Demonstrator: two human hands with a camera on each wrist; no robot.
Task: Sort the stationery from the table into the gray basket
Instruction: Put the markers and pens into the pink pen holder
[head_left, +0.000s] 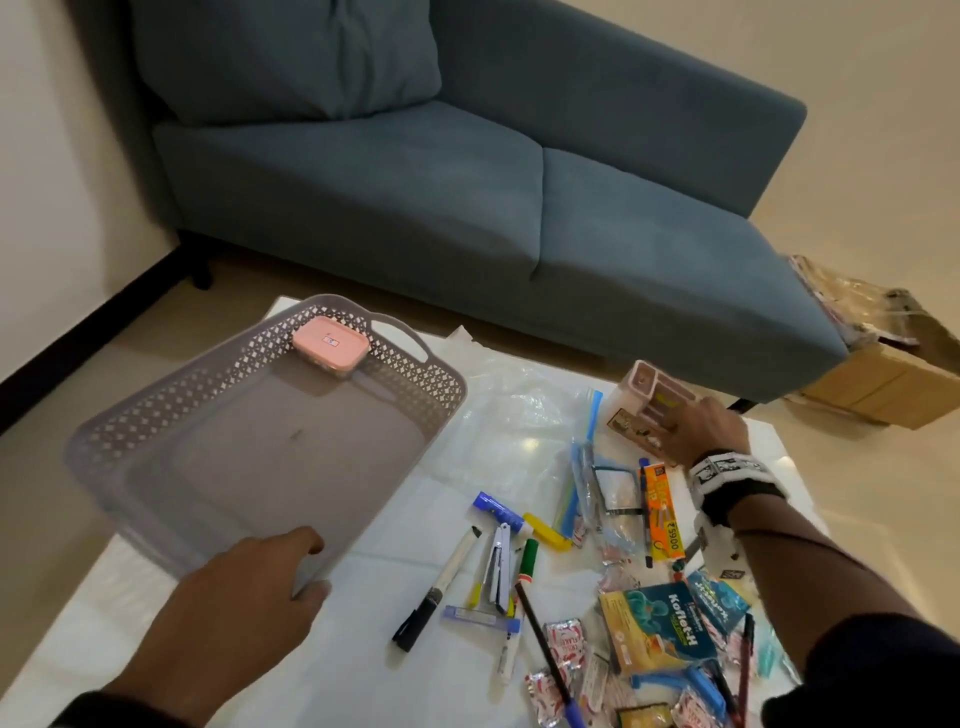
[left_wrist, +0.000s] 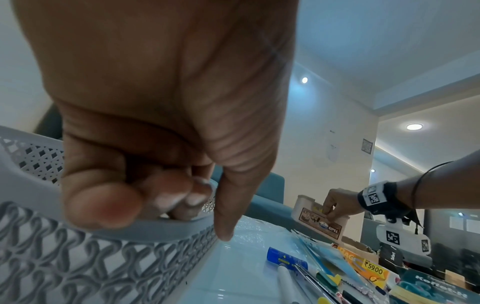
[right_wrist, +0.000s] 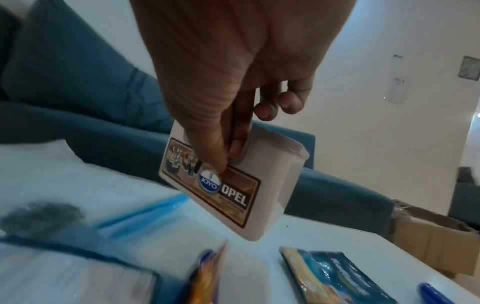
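- Left hand (head_left: 249, 582) grips the gray basket's (head_left: 156, 395) near rim.
- Right hand (head_left: 701, 431) pinches the pink organizer (head_left: 644, 395), right of the basket, tilted above the surface (head_left: 363, 649).
- Pens (head_left: 447, 582) lie scattered right of the basket.

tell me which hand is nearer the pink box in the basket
Left. The left hand grips the near rim of the gray basket; the pink box sits at its far end. The right hand is off to the side, holding a desk organizer.

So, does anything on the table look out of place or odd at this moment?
Yes. Among the pens lie small red-and-white sachets and a Koflet-H lozenge pack, which are not stationery. The gray basket is tilted, its near edge lifted in the left hand.
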